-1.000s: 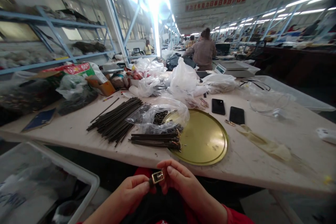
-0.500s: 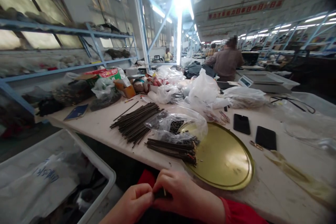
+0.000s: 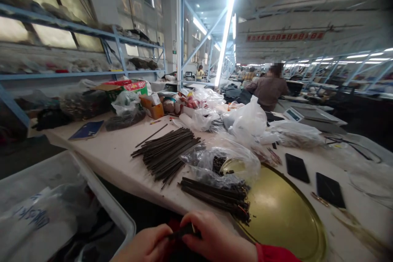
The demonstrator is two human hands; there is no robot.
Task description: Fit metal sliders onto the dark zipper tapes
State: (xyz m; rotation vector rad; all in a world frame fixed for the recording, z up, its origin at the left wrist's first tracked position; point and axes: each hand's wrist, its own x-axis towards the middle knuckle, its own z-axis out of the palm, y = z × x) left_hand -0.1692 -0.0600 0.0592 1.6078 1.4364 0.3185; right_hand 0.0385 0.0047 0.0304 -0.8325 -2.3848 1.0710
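At the table's front edge, my left hand (image 3: 150,242) and my right hand (image 3: 211,235) are close together, fingers closed on a narrow dark strap (image 3: 177,234). A small pale or metallic bit shows by the right fingertips; its kind is unclear. Just beyond them lies a bundle of dark straps (image 3: 211,197) with small metal pieces at the right ends. A larger fanned pile of plain dark straps (image 3: 170,151) lies behind it. Next to these, a clear plastic bag (image 3: 227,151) of small dark parts rests partly on a round gold-coloured tray (image 3: 285,208).
A white bin (image 3: 129,217) with bags stands at the left, below table height. Two black phones (image 3: 297,168) lie at the right. Plastic bags (image 3: 245,118), an orange box (image 3: 152,106), a blue notebook (image 3: 86,129) and a scale (image 3: 313,114) sit farther back. Another person (image 3: 270,88) stands beyond.
My hands have drawn slightly apart, and more of the dark strap shows between them. The camera view has tilted and shifted, so the table items appear lower and farther right.
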